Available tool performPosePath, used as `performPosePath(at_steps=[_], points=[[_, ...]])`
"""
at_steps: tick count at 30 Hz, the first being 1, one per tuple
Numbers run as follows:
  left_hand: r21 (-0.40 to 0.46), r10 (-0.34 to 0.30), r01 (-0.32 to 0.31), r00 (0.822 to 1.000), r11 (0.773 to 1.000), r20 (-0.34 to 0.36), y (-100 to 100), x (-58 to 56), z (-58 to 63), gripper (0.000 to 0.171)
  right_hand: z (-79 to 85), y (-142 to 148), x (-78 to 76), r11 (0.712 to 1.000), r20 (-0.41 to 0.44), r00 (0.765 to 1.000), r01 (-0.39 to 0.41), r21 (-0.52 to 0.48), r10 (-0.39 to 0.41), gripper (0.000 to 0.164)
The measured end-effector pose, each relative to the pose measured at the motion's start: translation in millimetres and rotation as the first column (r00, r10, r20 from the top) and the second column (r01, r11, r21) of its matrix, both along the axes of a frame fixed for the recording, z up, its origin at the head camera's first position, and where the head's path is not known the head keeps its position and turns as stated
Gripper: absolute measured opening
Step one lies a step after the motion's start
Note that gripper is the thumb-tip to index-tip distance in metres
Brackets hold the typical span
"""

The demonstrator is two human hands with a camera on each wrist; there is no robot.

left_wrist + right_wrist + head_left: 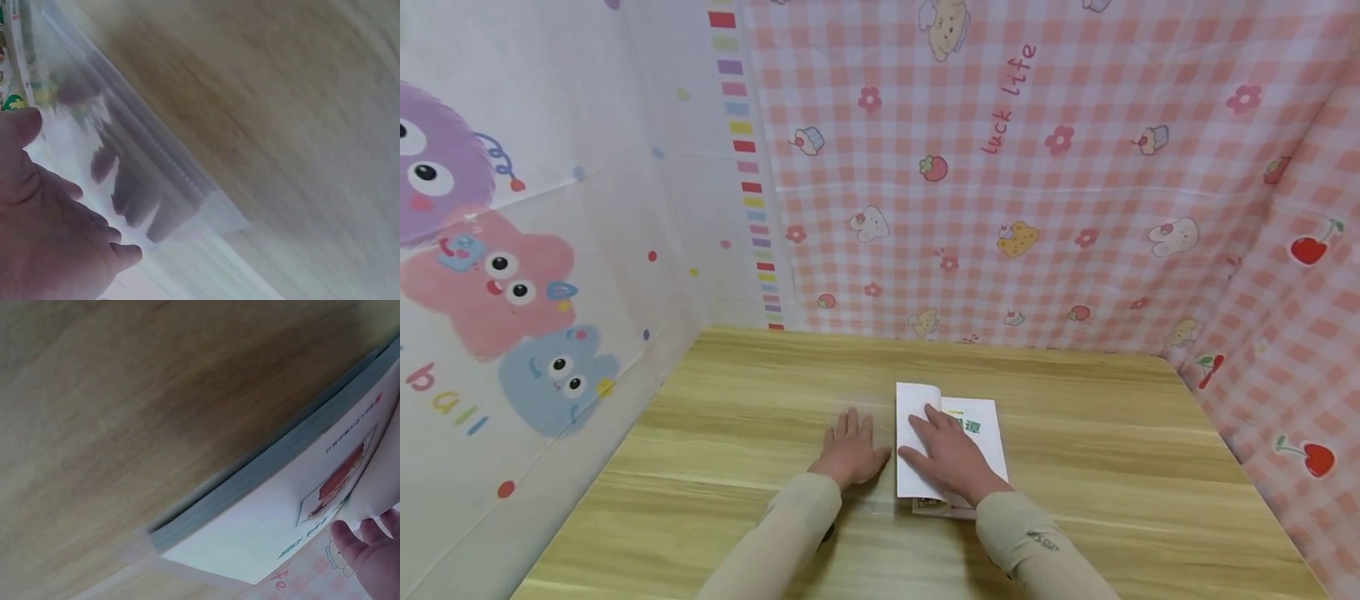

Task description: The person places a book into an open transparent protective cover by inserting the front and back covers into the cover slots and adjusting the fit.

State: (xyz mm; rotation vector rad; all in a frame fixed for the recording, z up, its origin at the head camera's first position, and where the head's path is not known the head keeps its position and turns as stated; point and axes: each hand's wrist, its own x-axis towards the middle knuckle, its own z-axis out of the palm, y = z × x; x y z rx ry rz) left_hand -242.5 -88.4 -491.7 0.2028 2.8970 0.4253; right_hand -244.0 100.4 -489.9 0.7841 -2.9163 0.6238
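"One green-titled book (991,442) was shown: where did it lie?"

"On the wood-grained counter (1097,433), beneath the right hand (952,456), a curled white leaf (916,397) covering its left side."

"And the fingers (354,547)?"

"Those of the right hand were spread apart, resting on the leaf. Those of the left hand (852,452) were straight and slightly apart over a clear plastic sheet (150,136) beside the book; whether they touched it could not be told."

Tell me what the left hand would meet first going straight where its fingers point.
The left hand would likely cross the brown wood-grain tabletop and meet the pink checked cloth backdrop; depth is unclear.
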Motion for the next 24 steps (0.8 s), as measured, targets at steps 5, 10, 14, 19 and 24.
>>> performPosePath(at_steps=[5, 10, 14, 19, 24], points=[[0.014, -0.006, 0.006, 1.000, 1.000, 0.007, -2, 0.9, 0.6, 0.071, -11.0, -4, -3.3, 0.997, -0.031, 0.999, -0.006, 0.074, 0.008, 0.064], [0.000, -0.029, 0.029, 1.000, 1.000, -0.007, -4, 4.1, 2.1, 0.066, -12.8, -9, -1.2, 0.995, -0.011, 1.000, 0.003, 0.103, -0.002, 0.064], [0.002, -0.026, 0.026, 1.000, 1.000, -0.009, -3, 4.9, 2.7, 0.063, -10.9, -11, 0.7, 0.992, 0.002, 1.000, 0.012, 0.128, -0.013, 0.064], [0.002, -0.028, 0.028, 0.999, 1.000, -0.022, -4, 2.3, -2.1, 0.059, -12.2, -12, -0.1, 0.987, 0.016, 1.000, 0.011, 0.162, -0.014, 0.064], [0.016, -0.033, 0.033, 0.999, 0.999, -0.019, -6, -4.4, -12.5, 0.058, -13.0, -13, -0.1, 0.984, 0.017, 1.000, 0.011, 0.177, -0.014, 0.063]])
